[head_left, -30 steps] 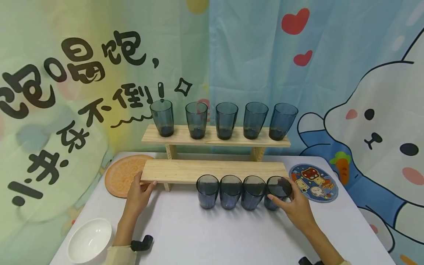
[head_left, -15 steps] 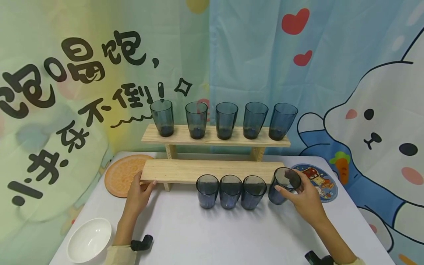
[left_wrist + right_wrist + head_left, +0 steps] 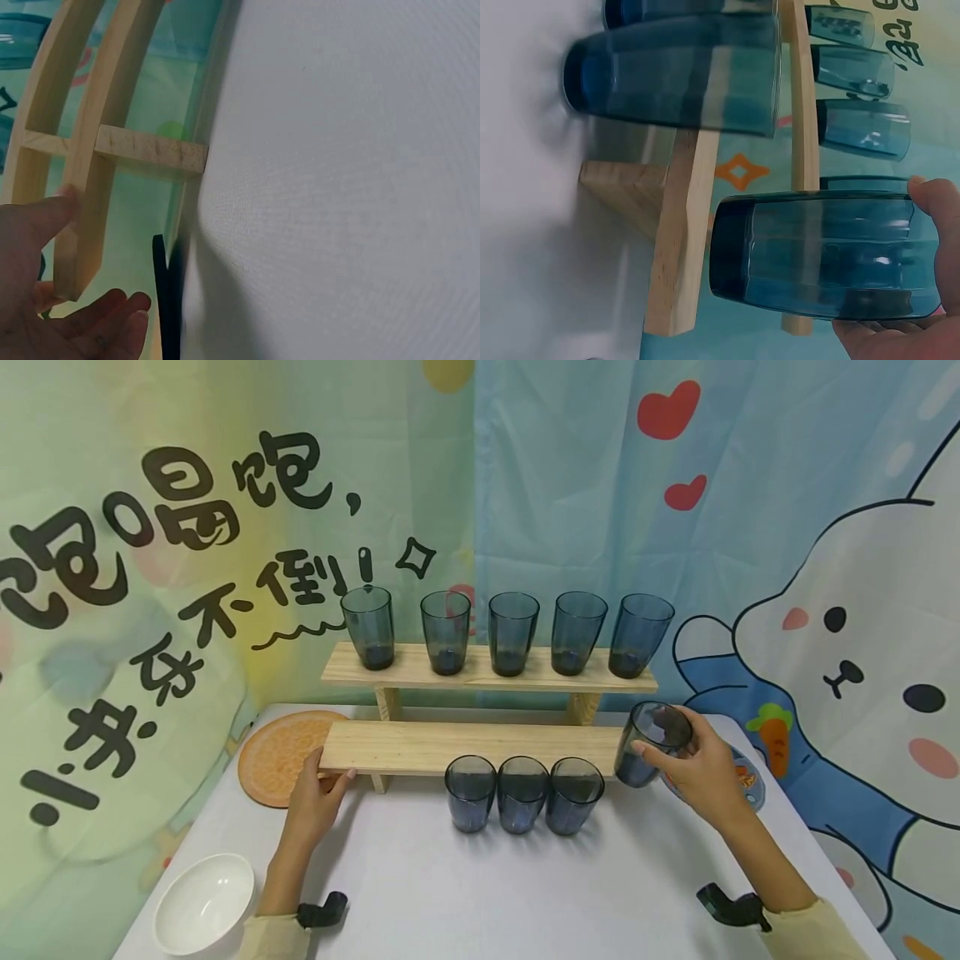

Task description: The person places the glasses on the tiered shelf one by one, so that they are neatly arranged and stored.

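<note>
My right hand [image 3: 701, 772] grips a dark blue-grey drinking glass [image 3: 636, 767] near its rim, thumb on one side and fingers on the other. The glass is held up at the right end of the lower board [image 3: 465, 747] of a two-tier wooden stand; its base is off the board in the right wrist view [image 3: 731, 247]. At the board's left end, my left hand [image 3: 315, 797] holds the corner, the thumb [image 3: 56, 214] against its edge. Three matching glasses [image 3: 522, 797] stand upright on the table before the stand. Several more [image 3: 513, 635] line the upper board [image 3: 478, 657].
A white bowl [image 3: 202, 906] sits at the table's front left. An orange round mat [image 3: 288, 756] lies left of the stand, and a blue patterned round mat [image 3: 752, 789] on the right is partly hidden by my right hand. A printed curtain [image 3: 562, 485] hangs behind.
My right hand has lifted the rightmost glass of the front row and carried it up and back to the right end of the lower board. My left hand has stayed in place.
</note>
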`<state>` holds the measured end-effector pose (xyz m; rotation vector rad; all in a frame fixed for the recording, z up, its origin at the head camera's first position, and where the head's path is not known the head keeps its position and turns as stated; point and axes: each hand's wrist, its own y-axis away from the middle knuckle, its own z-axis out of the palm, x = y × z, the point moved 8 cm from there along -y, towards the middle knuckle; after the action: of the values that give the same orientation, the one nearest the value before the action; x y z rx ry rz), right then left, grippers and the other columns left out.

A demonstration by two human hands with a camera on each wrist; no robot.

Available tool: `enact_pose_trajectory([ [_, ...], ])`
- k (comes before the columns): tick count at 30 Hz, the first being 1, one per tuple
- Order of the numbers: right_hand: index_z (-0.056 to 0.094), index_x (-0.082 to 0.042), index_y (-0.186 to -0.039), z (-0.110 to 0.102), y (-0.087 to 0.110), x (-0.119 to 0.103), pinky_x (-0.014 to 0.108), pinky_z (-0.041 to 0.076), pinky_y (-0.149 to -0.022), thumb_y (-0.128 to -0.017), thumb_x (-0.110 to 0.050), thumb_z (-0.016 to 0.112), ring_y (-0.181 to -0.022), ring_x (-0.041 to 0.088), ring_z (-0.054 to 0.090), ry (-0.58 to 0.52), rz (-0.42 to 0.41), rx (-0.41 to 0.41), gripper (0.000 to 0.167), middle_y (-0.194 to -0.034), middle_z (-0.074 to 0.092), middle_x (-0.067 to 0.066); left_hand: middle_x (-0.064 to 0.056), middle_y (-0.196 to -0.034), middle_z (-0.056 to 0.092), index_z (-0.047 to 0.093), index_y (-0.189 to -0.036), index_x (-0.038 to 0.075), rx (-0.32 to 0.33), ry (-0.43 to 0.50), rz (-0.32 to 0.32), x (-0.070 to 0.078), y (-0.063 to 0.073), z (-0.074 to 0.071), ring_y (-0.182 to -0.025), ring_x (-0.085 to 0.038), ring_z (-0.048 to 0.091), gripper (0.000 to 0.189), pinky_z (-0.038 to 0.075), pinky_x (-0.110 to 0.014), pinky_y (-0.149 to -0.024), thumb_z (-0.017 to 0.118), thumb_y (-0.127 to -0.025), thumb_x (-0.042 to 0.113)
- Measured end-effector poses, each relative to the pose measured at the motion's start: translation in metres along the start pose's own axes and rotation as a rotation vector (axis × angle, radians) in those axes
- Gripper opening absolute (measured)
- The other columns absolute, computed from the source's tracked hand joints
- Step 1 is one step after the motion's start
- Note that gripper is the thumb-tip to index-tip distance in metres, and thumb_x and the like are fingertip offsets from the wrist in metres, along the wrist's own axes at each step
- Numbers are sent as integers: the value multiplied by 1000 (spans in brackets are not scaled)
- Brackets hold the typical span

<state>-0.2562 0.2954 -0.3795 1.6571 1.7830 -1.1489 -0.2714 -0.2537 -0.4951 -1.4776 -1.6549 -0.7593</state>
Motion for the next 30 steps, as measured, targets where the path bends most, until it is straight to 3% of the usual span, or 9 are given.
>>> enact_pose_trajectory([
  [6, 35, 0, -160, 1, -17, 4, 3, 42, -82, -97, -40, 79, -123, 43, 58, 41, 22, -9, 87, -145, 52, 30, -33, -156, 42, 22, -162, -4, 2, 3, 11, 0, -1, 0, -134, -49, 58, 72, 53, -56, -108, 62, -109, 20],
  [11, 28, 0, -163, 8, -31, 11, 23, 56, -99, -97, -42, 78, -136, 47, 54, 19, 47, -52, 93, -153, 46, 32, -33, -155, 42, 22, -162, -4, 4, 0, 10, 0, -2, 0, -133, -49, 59, 72, 53, -56, -108, 62, -109, 21],
  [13, 25, 1, -164, 11, -35, 13, 21, 55, -101, -97, -41, 78, -140, 49, 52, -7, 50, -67, 95, -154, 44, 33, -33, -155, 43, 22, -163, -4, 5, -3, 7, -1, -2, 0, -133, -49, 59, 72, 53, -56, -108, 62, -109, 21],
  [17, 24, 1, -165, 16, -41, 15, 3, 46, -86, -97, -40, 79, -141, 49, 51, -42, 51, -72, 96, -155, 44, 33, -33, -154, 43, 22, -163, -3, 5, -6, -1, -2, -2, 0, -133, -49, 59, 72, 53, -56, -108, 62, -109, 21],
  [30, 31, 0, -163, 22, -47, 19, 2, 44, -80, -96, -40, 80, -133, 47, 56, -51, 46, -39, 92, -152, 49, 32, -35, -153, 45, 23, -162, -6, 13, -20, 10, -1, -3, 1, -130, -49, 62, 72, 54, -55, -106, 64, -108, 21],
])
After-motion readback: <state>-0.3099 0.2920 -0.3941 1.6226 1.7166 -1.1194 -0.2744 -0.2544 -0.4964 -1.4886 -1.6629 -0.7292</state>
